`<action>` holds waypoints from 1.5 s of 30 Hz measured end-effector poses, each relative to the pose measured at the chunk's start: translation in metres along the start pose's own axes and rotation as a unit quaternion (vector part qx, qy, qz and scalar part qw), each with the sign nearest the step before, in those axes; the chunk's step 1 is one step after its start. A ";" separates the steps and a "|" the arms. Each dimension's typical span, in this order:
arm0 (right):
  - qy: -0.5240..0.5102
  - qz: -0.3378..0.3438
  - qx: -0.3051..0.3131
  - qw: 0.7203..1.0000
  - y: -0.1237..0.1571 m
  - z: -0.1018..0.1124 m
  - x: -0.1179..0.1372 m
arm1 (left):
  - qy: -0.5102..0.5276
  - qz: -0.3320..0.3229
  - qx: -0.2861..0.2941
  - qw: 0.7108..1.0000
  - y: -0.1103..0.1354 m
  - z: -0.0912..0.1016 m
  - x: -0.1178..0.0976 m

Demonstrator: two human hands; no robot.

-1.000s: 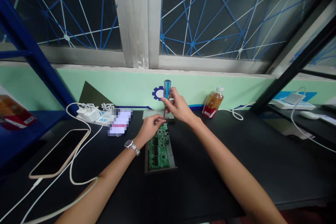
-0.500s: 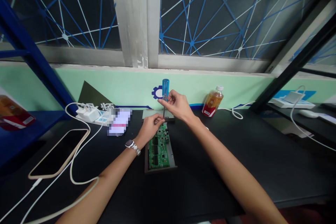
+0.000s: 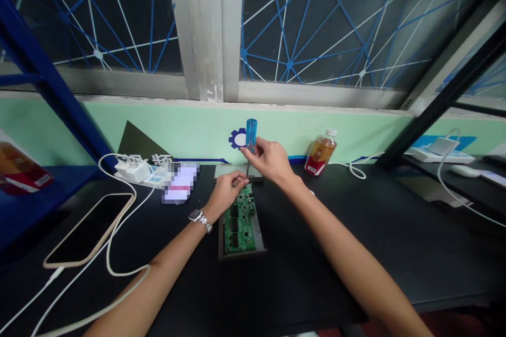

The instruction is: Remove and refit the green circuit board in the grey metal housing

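Observation:
A green circuit board [image 3: 239,224] lies in a dark open case [image 3: 261,234] on the black table. My right hand [image 3: 268,161] is closed round the blue handle of a screwdriver [image 3: 250,136], held upright with its shaft pointing down at the board's far end. My left hand [image 3: 226,188], with a watch on the wrist, pinches the shaft near its tip just above the board. Whatever is under the tip is hidden by the fingers.
A phone [image 3: 89,230] on a white cable lies at the left, beside a power strip with chargers [image 3: 139,172]. A bottle of amber drink [image 3: 321,152] stands at the back right. A flat grey plate [image 3: 229,170] lies behind the board. Blue shelving [image 3: 37,71] rises at the left.
The screwdriver handle has shifted slightly in my right hand's fingers while staying upright over the board's far end. My left hand has stayed at the shaft.

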State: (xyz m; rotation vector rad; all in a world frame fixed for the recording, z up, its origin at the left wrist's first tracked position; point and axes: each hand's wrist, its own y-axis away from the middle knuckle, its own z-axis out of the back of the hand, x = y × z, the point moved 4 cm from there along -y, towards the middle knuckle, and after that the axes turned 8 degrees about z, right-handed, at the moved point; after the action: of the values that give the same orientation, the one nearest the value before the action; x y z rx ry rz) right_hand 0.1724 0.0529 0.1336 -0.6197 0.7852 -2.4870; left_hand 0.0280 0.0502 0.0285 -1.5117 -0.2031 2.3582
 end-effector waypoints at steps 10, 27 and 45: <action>-0.079 0.038 0.040 0.995 -0.001 0.000 0.001 | -0.005 -0.004 0.005 1.000 -0.001 0.000 0.004; -0.341 0.004 0.135 0.930 -0.001 -0.006 -0.010 | 0.101 -0.005 0.028 0.995 -0.006 0.000 0.001; -0.350 -0.021 0.197 0.915 0.005 -0.015 -0.011 | 0.079 0.009 -0.018 0.997 -0.015 -0.002 0.003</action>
State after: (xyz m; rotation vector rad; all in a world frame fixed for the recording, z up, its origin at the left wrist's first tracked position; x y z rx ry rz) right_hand 0.1748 0.0616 0.1166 -1.2619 -0.0057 -2.1117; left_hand 0.0317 0.0654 0.0292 -1.7155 -0.1958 2.2458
